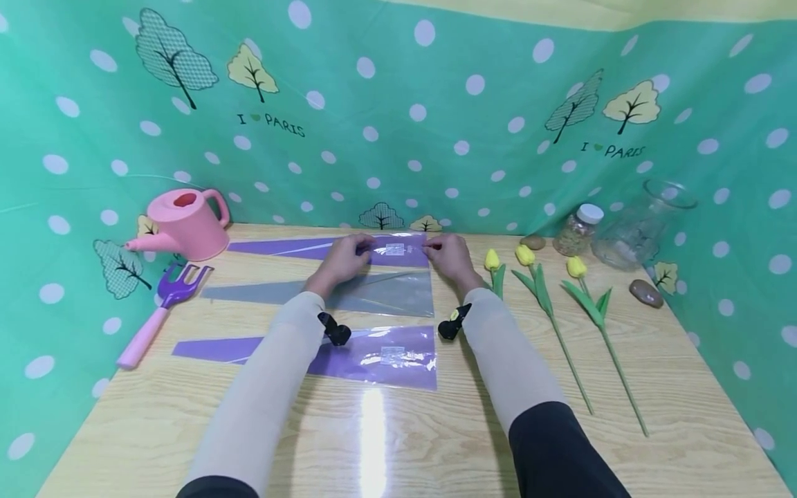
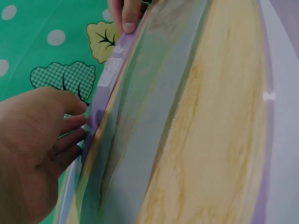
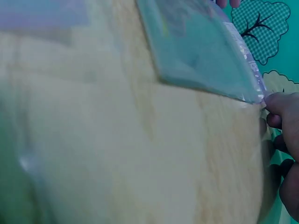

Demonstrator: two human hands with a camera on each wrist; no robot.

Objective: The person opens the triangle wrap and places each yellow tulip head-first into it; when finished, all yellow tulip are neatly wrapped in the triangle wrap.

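Note:
A tapered purple plastic flower sleeve (image 1: 407, 257) with a small printed label lies at the back of the table. My right hand (image 1: 450, 257) pinches its right edge; the right wrist view shows the thumb (image 3: 276, 101) right at the corner. Along the same sleeve, my left hand (image 1: 345, 259) touches the surface left of the label, its fingers (image 2: 70, 140) loosely bent in the left wrist view. A grey sleeve (image 1: 398, 294) lies just in front, partly under the left wrist. Nearest the front is another purple sleeve (image 1: 373, 360), partly hidden by the left forearm.
On the left stand a pink watering can (image 1: 193, 225) and a purple hand fork (image 1: 163, 308) with a pink handle. To the right lie yellow tulips (image 1: 548, 304), two stones (image 1: 646, 294), a white-capped jar (image 1: 575, 232) and a clear glass vase (image 1: 635, 232). A green dotted cloth (image 1: 386, 138) hangs behind.

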